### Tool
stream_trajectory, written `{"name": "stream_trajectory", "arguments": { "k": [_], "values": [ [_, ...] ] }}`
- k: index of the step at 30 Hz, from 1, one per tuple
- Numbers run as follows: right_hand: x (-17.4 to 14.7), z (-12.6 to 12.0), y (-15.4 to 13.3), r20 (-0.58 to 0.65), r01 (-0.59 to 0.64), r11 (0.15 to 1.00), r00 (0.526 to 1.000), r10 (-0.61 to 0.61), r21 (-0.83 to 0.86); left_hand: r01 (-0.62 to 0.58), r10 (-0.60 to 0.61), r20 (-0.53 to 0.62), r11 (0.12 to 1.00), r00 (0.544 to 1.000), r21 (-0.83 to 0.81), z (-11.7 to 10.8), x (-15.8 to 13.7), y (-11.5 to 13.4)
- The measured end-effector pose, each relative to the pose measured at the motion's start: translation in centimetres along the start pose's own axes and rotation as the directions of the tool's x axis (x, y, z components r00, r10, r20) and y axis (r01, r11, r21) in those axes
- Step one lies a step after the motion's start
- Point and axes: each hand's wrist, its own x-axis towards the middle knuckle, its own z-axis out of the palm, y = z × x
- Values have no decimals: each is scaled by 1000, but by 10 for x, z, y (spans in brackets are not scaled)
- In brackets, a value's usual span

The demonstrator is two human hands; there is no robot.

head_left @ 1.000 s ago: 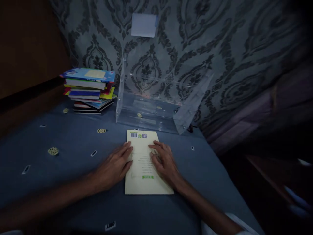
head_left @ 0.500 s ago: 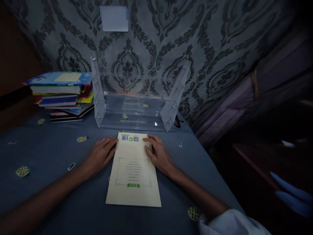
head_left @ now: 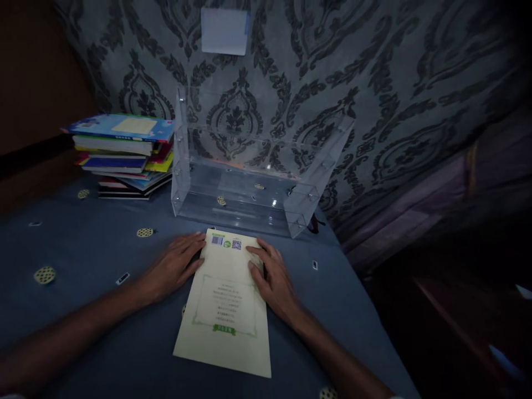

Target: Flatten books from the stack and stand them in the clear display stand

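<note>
A cream-coloured book [head_left: 228,266] lies back cover up on the blue patterned cloth, its barcode, QR code and green-framed text upside down to me. My left hand [head_left: 177,263] rests beside its upper left edge, fingers stretched out with the tips touching that edge. Over the upper right edge lies my right hand [head_left: 272,277], its fingers extended and the thumb and index finger on the cover. Neither hand is wrapped round the book. Just beyond the book stands a clear acrylic rack [head_left: 245,213] with tiered shelves.
A stack of books [head_left: 124,155] with a blue one on top stands left of the rack. Behind is a wall [head_left: 274,83] with damask wallpaper and a white plate [head_left: 224,32]. A dark object [head_left: 315,224] lies by the rack's right foot. The table's right edge slopes away, with a curtain beyond.
The view has turned, so the rack, stack and wall plate appear farther right and slightly tilted. Both hands keep nearly the same places at the book's edges.
</note>
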Motion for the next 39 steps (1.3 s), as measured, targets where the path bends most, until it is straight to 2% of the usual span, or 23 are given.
{"name": "stream_trajectory", "arguments": {
  "k": [6,12,16,22,30,39],
  "values": [
    [6,2,6,-41,-15,1000,999,15,-7,7,-7,4,1000,1000,-29,2,7,-3],
    [11,-8,5,-55,-35,999,998,35,-4,-152,152,19,988,988,-36,3,28,-13],
    [12,-11,2,-71,-70,997,995,73,37,-213,213,39,977,976,-10,6,47,-13],
    [13,-12,5,-69,-136,984,987,144,115,-299,299,94,954,950,-16,18,71,5],
    [13,-6,15,-77,-124,957,986,149,262,-335,333,169,942,928,-16,36,95,42],
    [12,-8,21,-80,-95,954,989,122,283,-350,341,221,937,914,-1,37,101,47]
  ]
}}
